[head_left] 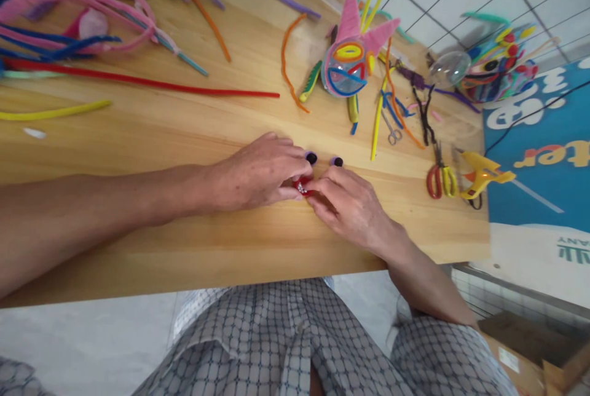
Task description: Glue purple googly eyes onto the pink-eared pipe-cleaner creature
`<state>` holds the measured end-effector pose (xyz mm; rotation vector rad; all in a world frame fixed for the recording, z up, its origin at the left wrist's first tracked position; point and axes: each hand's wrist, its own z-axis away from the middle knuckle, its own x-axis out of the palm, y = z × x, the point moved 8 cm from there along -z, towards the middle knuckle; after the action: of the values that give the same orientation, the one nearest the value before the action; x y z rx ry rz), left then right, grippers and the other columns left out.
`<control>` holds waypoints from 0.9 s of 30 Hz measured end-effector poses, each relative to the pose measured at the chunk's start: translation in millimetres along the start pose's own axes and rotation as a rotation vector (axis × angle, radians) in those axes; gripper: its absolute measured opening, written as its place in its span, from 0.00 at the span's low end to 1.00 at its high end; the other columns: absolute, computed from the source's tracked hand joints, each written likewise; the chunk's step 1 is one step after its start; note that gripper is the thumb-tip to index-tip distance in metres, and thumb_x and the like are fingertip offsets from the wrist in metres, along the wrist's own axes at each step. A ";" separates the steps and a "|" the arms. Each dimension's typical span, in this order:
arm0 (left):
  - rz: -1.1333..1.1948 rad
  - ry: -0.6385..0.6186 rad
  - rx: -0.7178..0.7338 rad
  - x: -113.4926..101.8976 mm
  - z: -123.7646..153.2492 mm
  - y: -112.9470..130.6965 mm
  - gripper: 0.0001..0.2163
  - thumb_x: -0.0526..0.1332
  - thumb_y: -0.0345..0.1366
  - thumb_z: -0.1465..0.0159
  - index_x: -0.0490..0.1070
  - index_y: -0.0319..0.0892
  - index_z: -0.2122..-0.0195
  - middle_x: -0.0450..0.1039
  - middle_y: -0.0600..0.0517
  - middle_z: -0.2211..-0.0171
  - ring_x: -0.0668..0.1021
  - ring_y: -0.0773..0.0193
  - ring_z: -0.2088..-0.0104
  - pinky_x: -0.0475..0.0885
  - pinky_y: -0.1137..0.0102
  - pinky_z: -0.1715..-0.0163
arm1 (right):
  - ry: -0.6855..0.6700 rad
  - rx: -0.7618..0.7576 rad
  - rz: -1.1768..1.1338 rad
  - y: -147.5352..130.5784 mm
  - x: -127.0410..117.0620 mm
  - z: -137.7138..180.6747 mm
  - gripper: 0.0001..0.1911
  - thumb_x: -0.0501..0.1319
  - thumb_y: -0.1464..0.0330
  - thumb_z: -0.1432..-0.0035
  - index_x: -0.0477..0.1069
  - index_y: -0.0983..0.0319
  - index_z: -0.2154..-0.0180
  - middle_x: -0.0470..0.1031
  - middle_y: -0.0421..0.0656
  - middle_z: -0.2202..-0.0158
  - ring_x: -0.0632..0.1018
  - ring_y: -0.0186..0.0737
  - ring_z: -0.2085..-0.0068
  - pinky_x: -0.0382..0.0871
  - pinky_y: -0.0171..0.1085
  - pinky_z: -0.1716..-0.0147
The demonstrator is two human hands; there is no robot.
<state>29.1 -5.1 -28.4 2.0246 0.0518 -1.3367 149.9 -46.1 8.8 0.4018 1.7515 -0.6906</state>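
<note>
Between my fingertips, close to the table's front edge, is a small red piece with a silvery, sparkling middle (302, 187); its exact kind is too small to tell. My left hand (265, 173) pinches it from the left. From the right, my right hand (353, 205) closes thumb and fingers on its other side. Just beyond my fingers lie two black-centred, purple-edged round eyes (311, 157), one by each hand. Farther off is a clear ball figure (345, 73) with pink ears and pipe cleaner shapes on its front.
Loose pipe cleaners (138, 79) cover the table's left and back. To the right lie small scissors (394, 136), red-and-yellow-handled scissors (441, 179) and a yellow glue gun (486, 174). A colourful decorated figure (500, 70) stands by the tiled wall, near a blue sign (544, 138).
</note>
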 end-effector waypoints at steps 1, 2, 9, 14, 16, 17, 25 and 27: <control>-0.006 -0.002 -0.001 0.0 0.0 0.1 0.07 0.70 0.40 0.27 0.79 0.43 0.59 0.82 0.50 0.61 0.78 0.56 0.57 0.64 0.63 0.54 | -0.002 0.005 -0.016 0.1 -0.4 -0.3 0.07 0.61 0.68 0.23 0.77 0.62 0.54 0.80 0.46 0.60 0.78 0.42 0.61 0.72 0.41 0.61; -0.013 -0.003 0.000 -0.1 0.0 0.4 0.07 0.70 0.40 0.27 0.79 0.43 0.59 0.81 0.50 0.61 0.78 0.56 0.58 0.64 0.62 0.54 | -0.005 0.010 -0.033 0.1 -0.7 -0.7 0.07 0.61 0.67 0.22 0.77 0.62 0.54 0.81 0.46 0.59 0.78 0.42 0.61 0.72 0.41 0.61; -0.041 -0.038 -0.015 1.5 -1.1 0.5 0.08 0.69 0.42 0.26 0.78 0.42 0.58 0.81 0.50 0.60 0.78 0.55 0.57 0.64 0.62 0.53 | -0.032 0.048 -0.062 2.7 4.2 -1.3 0.10 0.60 0.64 0.20 0.77 0.61 0.55 0.81 0.46 0.59 0.79 0.42 0.60 0.72 0.41 0.60; -0.037 -0.045 -0.022 1.6 -1.1 0.6 0.08 0.69 0.42 0.26 0.77 0.44 0.59 0.81 0.51 0.60 0.77 0.55 0.58 0.64 0.61 0.53 | -0.026 0.055 -0.118 4.6 5.3 -2.2 0.07 0.61 0.66 0.22 0.76 0.59 0.56 0.81 0.44 0.60 0.78 0.40 0.61 0.71 0.40 0.61; -0.033 -0.059 -0.035 1.2 -1.5 0.9 0.09 0.70 0.42 0.27 0.77 0.43 0.59 0.81 0.51 0.60 0.77 0.55 0.58 0.64 0.60 0.53 | -0.034 0.061 -0.163 5.5 5.8 -3.0 0.06 0.62 0.67 0.23 0.75 0.60 0.57 0.81 0.44 0.60 0.78 0.39 0.62 0.71 0.40 0.62; -0.032 -0.068 -0.045 1.1 -1.9 0.9 0.09 0.70 0.42 0.27 0.78 0.43 0.59 0.81 0.50 0.60 0.77 0.55 0.58 0.64 0.60 0.54 | -0.039 0.067 -0.187 6.2 6.1 -3.4 0.06 0.62 0.68 0.23 0.75 0.59 0.57 0.81 0.43 0.60 0.77 0.39 0.63 0.71 0.39 0.62; -0.015 -0.077 -0.061 1.7 -3.4 0.1 0.09 0.74 0.41 0.30 0.80 0.42 0.58 0.83 0.50 0.58 0.78 0.55 0.56 0.63 0.60 0.53 | -0.064 0.200 -0.331 16.8 11.9 -1.6 0.05 0.64 0.68 0.25 0.72 0.57 0.59 0.81 0.40 0.62 0.77 0.36 0.66 0.68 0.37 0.64; -0.006 -0.060 -0.046 1.7 -2.6 -0.2 0.09 0.74 0.41 0.30 0.80 0.42 0.58 0.82 0.49 0.59 0.78 0.55 0.56 0.63 0.61 0.53 | -0.050 0.201 -0.333 16.3 10.7 -0.7 0.05 0.65 0.69 0.26 0.72 0.58 0.59 0.81 0.40 0.62 0.77 0.35 0.66 0.68 0.36 0.65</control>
<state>31.8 -4.0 -29.3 1.9462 0.0609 -1.3871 155.9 -34.1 -5.3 0.2263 1.7242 -1.1114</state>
